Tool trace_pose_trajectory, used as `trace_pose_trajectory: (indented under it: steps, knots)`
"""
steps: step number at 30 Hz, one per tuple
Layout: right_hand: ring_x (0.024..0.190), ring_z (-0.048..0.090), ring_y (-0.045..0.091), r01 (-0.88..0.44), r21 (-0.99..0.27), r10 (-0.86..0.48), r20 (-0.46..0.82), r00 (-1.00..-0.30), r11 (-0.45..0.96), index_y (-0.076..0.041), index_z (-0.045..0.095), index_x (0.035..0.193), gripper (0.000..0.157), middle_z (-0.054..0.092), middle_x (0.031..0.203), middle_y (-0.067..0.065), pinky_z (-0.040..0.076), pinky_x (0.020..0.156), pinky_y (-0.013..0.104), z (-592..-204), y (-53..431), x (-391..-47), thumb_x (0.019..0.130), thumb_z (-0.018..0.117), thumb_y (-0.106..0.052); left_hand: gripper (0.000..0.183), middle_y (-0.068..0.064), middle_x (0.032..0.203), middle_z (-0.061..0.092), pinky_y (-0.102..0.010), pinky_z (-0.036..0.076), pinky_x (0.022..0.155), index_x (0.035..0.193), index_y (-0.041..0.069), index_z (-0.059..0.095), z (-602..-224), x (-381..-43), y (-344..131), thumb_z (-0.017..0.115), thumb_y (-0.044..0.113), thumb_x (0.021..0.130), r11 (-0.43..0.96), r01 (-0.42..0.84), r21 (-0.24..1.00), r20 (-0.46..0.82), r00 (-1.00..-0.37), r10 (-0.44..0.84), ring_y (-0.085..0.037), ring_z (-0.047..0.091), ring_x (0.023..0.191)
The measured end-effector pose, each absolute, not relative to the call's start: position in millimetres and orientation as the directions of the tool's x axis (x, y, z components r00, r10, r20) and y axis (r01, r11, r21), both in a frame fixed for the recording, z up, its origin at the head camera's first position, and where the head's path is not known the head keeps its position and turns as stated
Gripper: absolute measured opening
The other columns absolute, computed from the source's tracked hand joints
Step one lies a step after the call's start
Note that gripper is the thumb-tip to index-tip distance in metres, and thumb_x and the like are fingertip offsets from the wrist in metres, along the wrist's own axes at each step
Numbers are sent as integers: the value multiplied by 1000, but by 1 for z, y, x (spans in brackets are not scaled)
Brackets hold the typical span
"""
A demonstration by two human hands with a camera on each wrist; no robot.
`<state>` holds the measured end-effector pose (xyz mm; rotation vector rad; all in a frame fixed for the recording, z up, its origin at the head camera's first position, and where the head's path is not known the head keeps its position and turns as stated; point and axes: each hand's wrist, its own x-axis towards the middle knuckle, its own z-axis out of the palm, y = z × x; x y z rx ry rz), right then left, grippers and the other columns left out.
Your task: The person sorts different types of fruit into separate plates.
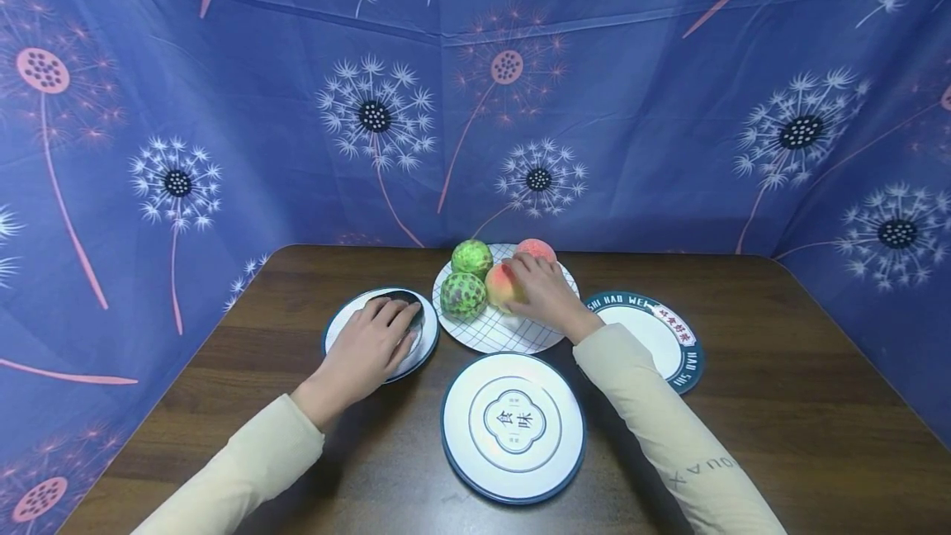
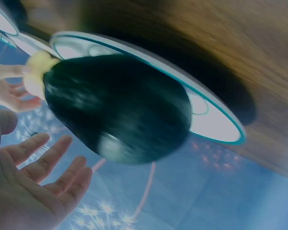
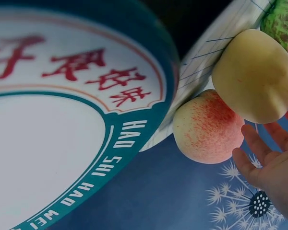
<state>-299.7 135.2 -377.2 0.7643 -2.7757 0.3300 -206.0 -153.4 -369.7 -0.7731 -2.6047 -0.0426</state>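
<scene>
My left hand (image 1: 367, 351) is over a dark green avocado (image 2: 120, 105) that lies on a small white plate (image 2: 218, 127) with a green-blue rim. In the left wrist view, its relaxed fingers spread beside the avocado's narrow end. My right hand (image 1: 546, 297) holds a yellowish peach (image 3: 252, 74) between thumb and fingers, over a white plate with a blue grid (image 1: 498, 335). Behind it on that plate is a redder peach (image 3: 206, 129). Two green, dark-spotted fruits, one in front (image 1: 464, 295) and one at the back (image 1: 472, 257), sit left of the peaches.
Nearest me on the wooden table (image 1: 787, 370) is a white plate with a dark blue rim (image 1: 520, 469), with lettering at its centre. A teal-rimmed lettered plate (image 1: 635, 327) stands at the right, partly behind my right sleeve. A blue dandelion-print cloth (image 1: 631, 89) hangs behind the table.
</scene>
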Motion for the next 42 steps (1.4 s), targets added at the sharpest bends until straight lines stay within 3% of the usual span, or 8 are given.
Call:
trace_pose_trajectory:
  steps: [16,23,33,42]
  knots:
    - [125,36,37,-469,-145,-446,164,-880,871,-12,32,140,77,36,140,15,27,105,57,-378,132,-303,78,69,-39,43,-6,123,57,-44,44,97,128,16,51,-378,-189,-123,53,36,90,803,590,-82,319,-748,582,-26,49,118]
    - [122,37,38,-466,-113,-446,167,-879,877,-10,31,141,80,38,137,17,30,101,58,-379,127,-303,76,72,-35,44,-4,125,56,-43,43,98,131,18,49,-386,-184,-115,49,38,92,780,616,-112,256,-740,621,-24,48,120]
    - [125,35,38,-437,-105,-424,125,-897,893,-12,27,143,86,37,139,17,25,104,61,-380,121,-304,74,75,-31,48,-4,127,53,-41,42,99,135,17,44,-396,-181,-106,48,39,92,734,665,-140,159,-717,679,-25,47,121]
    - [120,40,38,-430,-86,-416,141,-898,899,-12,32,141,85,42,135,17,27,103,60,-379,119,-306,71,77,-31,50,-5,127,53,-42,43,97,136,16,41,-404,-181,-104,44,41,93,718,680,-146,124,-708,696,-25,47,121]
